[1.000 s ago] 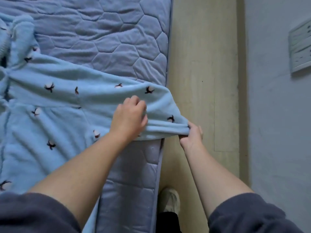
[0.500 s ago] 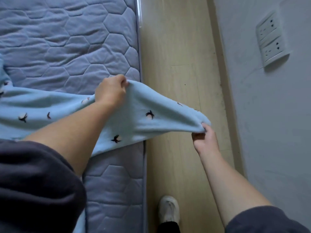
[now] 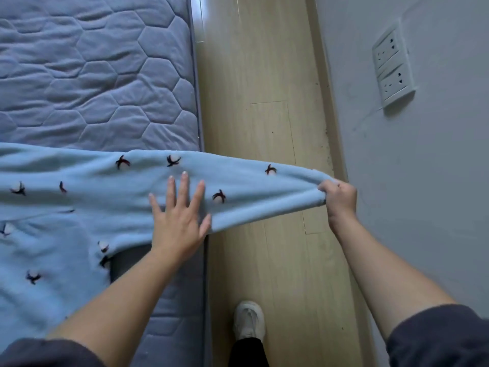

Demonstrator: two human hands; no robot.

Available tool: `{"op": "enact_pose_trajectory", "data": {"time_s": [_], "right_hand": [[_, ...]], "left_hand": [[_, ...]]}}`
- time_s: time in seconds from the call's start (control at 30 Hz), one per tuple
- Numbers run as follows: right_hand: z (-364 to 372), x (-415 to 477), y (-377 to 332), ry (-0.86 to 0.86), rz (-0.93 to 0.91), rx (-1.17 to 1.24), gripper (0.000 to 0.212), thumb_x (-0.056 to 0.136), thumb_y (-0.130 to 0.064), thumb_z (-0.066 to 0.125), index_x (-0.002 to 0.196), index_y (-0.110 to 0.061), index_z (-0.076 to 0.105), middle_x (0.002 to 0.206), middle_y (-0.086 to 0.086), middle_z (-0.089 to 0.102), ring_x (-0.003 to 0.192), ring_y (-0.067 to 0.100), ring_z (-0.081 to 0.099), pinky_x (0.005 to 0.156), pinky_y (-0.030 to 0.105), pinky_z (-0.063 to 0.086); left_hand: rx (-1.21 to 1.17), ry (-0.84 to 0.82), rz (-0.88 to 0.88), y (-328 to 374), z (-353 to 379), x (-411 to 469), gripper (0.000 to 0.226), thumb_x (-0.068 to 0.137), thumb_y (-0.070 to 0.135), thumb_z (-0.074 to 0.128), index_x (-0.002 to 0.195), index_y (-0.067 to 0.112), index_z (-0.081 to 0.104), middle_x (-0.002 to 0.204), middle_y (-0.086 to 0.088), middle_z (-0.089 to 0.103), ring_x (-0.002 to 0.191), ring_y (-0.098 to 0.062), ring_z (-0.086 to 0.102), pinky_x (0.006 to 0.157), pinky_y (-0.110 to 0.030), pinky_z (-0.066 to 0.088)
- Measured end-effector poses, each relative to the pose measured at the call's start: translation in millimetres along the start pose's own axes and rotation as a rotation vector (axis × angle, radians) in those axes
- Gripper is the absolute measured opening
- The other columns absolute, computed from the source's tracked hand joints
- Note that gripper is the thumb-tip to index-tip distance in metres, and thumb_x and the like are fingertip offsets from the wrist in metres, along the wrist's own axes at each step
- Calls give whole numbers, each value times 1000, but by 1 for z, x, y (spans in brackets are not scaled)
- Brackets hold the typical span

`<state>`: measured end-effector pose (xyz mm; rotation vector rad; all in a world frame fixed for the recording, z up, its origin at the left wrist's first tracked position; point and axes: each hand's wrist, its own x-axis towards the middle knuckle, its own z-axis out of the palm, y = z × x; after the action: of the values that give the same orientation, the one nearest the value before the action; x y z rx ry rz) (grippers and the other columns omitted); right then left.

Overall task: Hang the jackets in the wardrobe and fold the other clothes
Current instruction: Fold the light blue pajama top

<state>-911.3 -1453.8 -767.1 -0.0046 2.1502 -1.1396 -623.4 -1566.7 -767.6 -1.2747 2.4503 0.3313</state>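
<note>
Now presses down with the left hand point(image 3: 180, 223), palm flat and fingers point(image 3: 185, 189) straight and fanned wide, on the sleeve point(image 3: 246, 186) of a pale blue fleece garment point(image 3: 66, 234) dotted with small dark bird shapes. Rests that hand right at the edge of the quilted grey-blue mattress point(image 3: 105, 75), thumb out toward the sleeve's lower hem, holding nothing. Grips the cuff end of the sleeve with the right hand point(image 3: 337, 198), fingers curled tight round the bunched fabric, knuckles up. Holds the sleeve stretched taut and nearly level, out past the mattress edge and over the pale wooden floor point(image 3: 264, 75), close to the grey wall point(image 3: 436, 181). Leaves the garment's body spread over the near left part of the mattress, running out of view on the left. Bares both forearms, a dark top point(image 3: 436, 337) bunched near the elbows. Stands with one white shoe point(image 3: 248, 319) on the floor just beside the mattress. Shows a white double socket point(image 3: 393, 64) on the wall, well apart from both hands.
</note>
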Motion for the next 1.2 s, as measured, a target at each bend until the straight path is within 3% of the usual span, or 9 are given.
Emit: {"op": "enact_pose_trajectory", "data": {"time_s": [0.13, 0.33, 0.43, 0.57, 0.73, 0.83, 0.97, 1.07, 1.2], "right_hand": [[19, -1, -18, -77, 133, 457, 29, 74, -4, 51, 95, 14, 59, 81, 9, 49, 69, 22, 46, 56, 28, 33], [0, 2, -19, -750, 328, 106, 42, 87, -12, 44, 125, -24, 56, 108, 2, 70, 87, 22, 66, 62, 32, 52], [-16, 10, -20, -871, 403, 186, 53, 85, -14, 53, 134, -34, 46, 128, 2, 63, 112, 28, 63, 75, 46, 54], [-22, 8, -34, -860, 426, 215, 55, 85, -15, 54, 138, -28, 46, 133, 8, 59, 119, 33, 59, 77, 54, 52], [-18, -11, -63, -783, 425, 237, 31, 77, -20, 55, 104, -17, 70, 105, 5, 70, 101, 26, 67, 77, 47, 54], [-26, -27, -86, -831, 375, 213, 27, 78, -26, 50, 82, -17, 75, 96, 3, 68, 98, 24, 64, 82, 47, 49], [-44, -53, -124, -1017, 323, 152, 35, 81, -25, 49, 110, -16, 67, 95, 3, 63, 84, 21, 64, 70, 40, 50], [-51, -78, -148, -1117, 252, 116, 38, 86, -27, 50, 123, -27, 58, 97, -1, 66, 82, 17, 66, 65, 37, 50], [-49, -109, -156, -806, 80, 45, 22, 98, -24, 47, 117, -26, 60, 93, 2, 67, 76, 20, 64, 62, 34, 52]], "left_hand": [[-9, -81, -97, -5, 17, -3, 79, 87, 68, 24, 152, 31, -2, 158, -5, -22, 145, -32, -16, 104, -71, 14], [7, -56, -101, -13, 24, 2, 78, 86, 69, 19, 151, 33, -2, 158, -2, -20, 144, -27, -18, 103, -72, 10], [-9, -14, -145, -22, 20, -1, 74, 89, 66, 23, 151, 35, -2, 158, -2, -21, 145, -29, -18, 103, -72, 10], [-239, -108, -501, -41, 5, 2, 77, 87, 69, 29, 151, 37, 1, 159, -9, -12, 145, -36, -5, 103, -69, 20], [-295, -256, -497, -42, -29, 4, 77, 88, 49, 50, 150, 30, 7, 158, -12, -6, 144, -36, 5, 104, -59, 29], [-455, -186, -395, -22, -51, -3, 53, 88, 32, 53, 136, 14, 38, 146, -13, 30, 134, -30, 30, 104, -46, 36], [-804, -184, -250, 14, -89, -14, 24, 88, 21, 53, 110, 17, 60, 116, -3, 61, 106, -20, 55, 82, -26, 40], [-982, -210, -180, 33, -121, -19, 16, 87, 19, 53, 100, 23, 62, 99, 4, 64, 95, -15, 58, 75, -25, 42], [-996, -407, 13, 47, -145, -30, 36, 88, 18, 55, 124, 18, 55, 123, -2, 58, 114, -19, 55, 99, -34, 44]]}}
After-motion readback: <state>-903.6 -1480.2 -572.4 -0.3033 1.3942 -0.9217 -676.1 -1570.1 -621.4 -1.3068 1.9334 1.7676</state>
